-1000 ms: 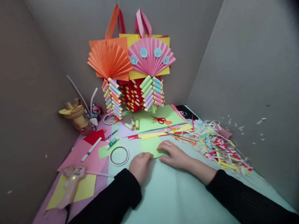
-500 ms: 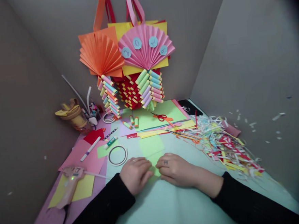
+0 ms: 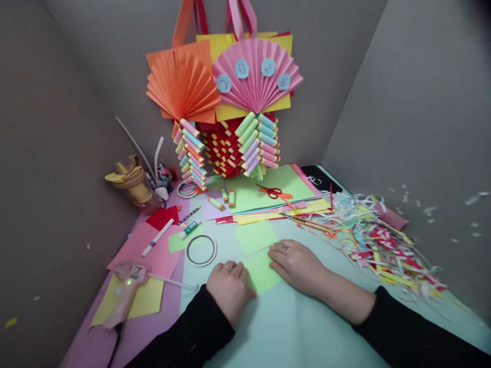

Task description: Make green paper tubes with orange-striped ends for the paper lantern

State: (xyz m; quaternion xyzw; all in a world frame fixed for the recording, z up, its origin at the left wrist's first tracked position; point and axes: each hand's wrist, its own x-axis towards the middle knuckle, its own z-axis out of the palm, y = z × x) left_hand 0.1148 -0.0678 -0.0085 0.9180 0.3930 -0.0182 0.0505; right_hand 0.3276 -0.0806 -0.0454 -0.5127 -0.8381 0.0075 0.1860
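Note:
A light green sheet of paper (image 3: 263, 272) lies on the table between my hands, a faint line or edge crossing its upper part. My left hand (image 3: 231, 290) is closed at its left edge, with the fingers curled and the fingertips mostly hidden. On the opposite edge, my right hand (image 3: 295, 263) has its fingers held together and bent over the paper, with the thumb close to the index finger. Just beyond, more light green paper (image 3: 255, 236) shows flat on the table. A roll of double-sided tape (image 3: 202, 250) lies to the left of my left hand.
A glue gun (image 3: 129, 287) with a lit green light rests on yellow paper at left. A glue stick (image 3: 190, 229), a marker (image 3: 157, 237) and red scissors (image 3: 271, 191) lie farther back. Paper scraps (image 3: 379, 242) heap at right. Paper fan decorations (image 3: 257, 76) hang behind.
My hands have moved apart, uncovering more of the green paper between them. My left hand's fingers have curled in. The whole view has shifted slightly.

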